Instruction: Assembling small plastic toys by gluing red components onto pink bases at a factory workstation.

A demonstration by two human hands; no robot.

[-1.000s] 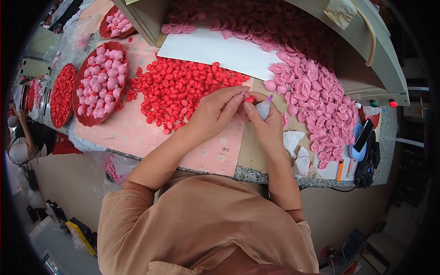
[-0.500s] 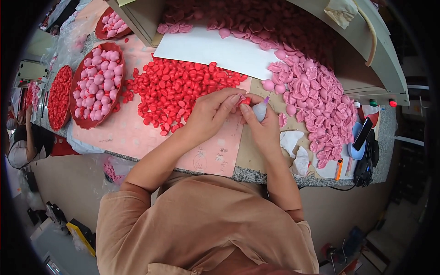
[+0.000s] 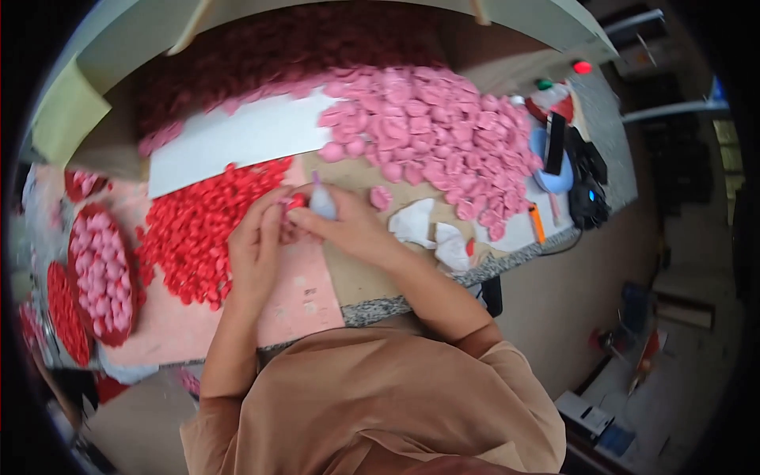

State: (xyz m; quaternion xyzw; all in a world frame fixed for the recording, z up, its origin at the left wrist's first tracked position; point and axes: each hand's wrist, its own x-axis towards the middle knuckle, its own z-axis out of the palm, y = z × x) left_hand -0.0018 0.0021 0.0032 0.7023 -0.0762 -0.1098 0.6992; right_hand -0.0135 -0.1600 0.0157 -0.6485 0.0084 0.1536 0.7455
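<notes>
Across the upper half of the frame spreads a heap of pale pink pieces [image 3: 431, 131], far too many to count, banked against a white sheet [image 3: 237, 142] that seems to part it from the red pieces. Left of centre lies the smaller heap of red pieces [image 3: 198, 229], again countless, pushed close to the hands, probably so they come to reach easily. At the left edge one round red tray [image 3: 99, 273] holds finished pink pieces, with a second heap of red showing beside it. Two hands meet at the middle of the frame. The left hand [image 3: 257, 249] has its fingers curled together, pinching one small red piece [image 3: 296, 203] at the fingertips. The right hand [image 3: 348, 229] is closed around one small pale bottle-like thing [image 3: 322, 203], tip upward, held touching the red piece, seemingly to work on it. A few white scraps [image 3: 431, 233] lie right of the hands, and dark gadgets [image 3: 582, 190] sit at the table's right end.
</notes>
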